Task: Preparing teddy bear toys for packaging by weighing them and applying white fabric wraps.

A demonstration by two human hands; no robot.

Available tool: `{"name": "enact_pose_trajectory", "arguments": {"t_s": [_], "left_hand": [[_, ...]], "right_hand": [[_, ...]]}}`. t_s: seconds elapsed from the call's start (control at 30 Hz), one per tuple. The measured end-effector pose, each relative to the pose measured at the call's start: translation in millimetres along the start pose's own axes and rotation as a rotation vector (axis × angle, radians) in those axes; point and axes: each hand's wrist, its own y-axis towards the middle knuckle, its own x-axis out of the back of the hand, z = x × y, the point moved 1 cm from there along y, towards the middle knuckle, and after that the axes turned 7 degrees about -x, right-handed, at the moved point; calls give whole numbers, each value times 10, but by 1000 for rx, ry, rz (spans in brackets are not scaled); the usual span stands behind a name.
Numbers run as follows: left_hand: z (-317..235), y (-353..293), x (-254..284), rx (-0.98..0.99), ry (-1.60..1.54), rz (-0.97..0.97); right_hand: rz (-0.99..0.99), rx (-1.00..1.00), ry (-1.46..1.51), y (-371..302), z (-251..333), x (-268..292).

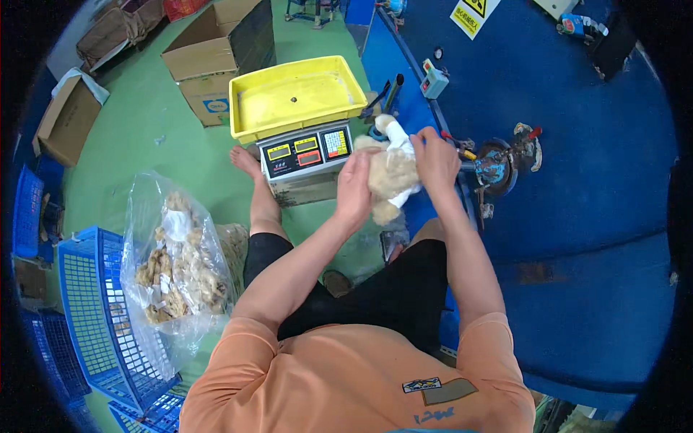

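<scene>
Over on the left there's a clear plastic bag [177, 263] bulging with tan plush pieces, slumped against a blue mesh crate [90, 310], so to me it looks like plenty are waiting and this job is nowhere near wrapped up; moving along, the yellow tray [296, 97] on the digital scale [307, 153] has nothing plush in it, just a tiny dark speck, so I'd say nothing's been weighed at this point; then the left hand [355, 191] has its fingers wrapped around the near side of a tan plush toy [390, 173], palm flat against it; the toy sits right between both hands, held up in front of the scale, above the person's knees; the right hand [435, 160] is on its far side, fingertips pinching at the white fabric bit near the top, though what exactly it's gripping I can't tell; further right it's just the blue machine [577, 144] with a round fitting [497, 167] just beside that hand.
</scene>
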Motion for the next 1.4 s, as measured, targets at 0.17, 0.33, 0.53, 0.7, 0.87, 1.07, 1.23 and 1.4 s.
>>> {"name": "enact_pose_trajectory", "arguments": {"t_s": [0.17, 0.33, 0.53, 0.7, 0.87, 1.07, 1.23, 1.4], "left_hand": [[-124, 76, -110, -164, 391, -75], [-208, 45, -123, -56, 327, -138], [-25, -100, 19, -189, 453, -147], [-50, 113, 87, -106, 406, -176], [-214, 185, 25, -19, 367, -147], [-282, 68, -77, -208, 858, -51], [-177, 65, -148, -397, 1066, 119], [67, -20, 63, -353, 696, 8]], "right_hand": [[-166, 500, 461, -312, -131, -277], [-295, 711, 238, -487, -10, -295], [-193, 658, 138, -386, 21, -355], [-193, 645, 130, -343, 17, -424], [-213, 652, 223, -355, -3, -437], [-255, 647, 256, -343, -17, -489], [-197, 642, 176, -215, -316, -440], [-321, 573, 241, -139, -336, -816]]}}
